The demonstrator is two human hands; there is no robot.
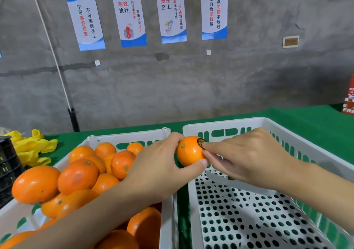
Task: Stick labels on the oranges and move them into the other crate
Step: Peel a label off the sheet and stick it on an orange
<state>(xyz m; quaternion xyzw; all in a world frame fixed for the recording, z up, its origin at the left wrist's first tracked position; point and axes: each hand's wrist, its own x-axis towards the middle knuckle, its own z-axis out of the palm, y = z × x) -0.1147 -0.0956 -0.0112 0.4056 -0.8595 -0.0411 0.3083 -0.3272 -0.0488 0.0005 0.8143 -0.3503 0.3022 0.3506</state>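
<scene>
My left hand (161, 164) grips one orange (188, 152) in the air, over the gap between the two white crates. A round black-and-gold label (201, 142) sits on the orange's upper right side. My right hand (247, 155) presses a fingertip on that label, another finger touching the orange lower down. The left crate (122, 136) is piled with several unlabelled oranges (77, 176). Nothing lies on the visible perforated floor of the right crate (226, 123); my right forearm hides part of it.
Both crates stand on a green cloth-covered table (306, 116). Yellow cloth (30, 147) lies at the far left beside a black crate (7, 170). A red box (349, 99) stands at the right edge. Behind is a concrete wall with posters.
</scene>
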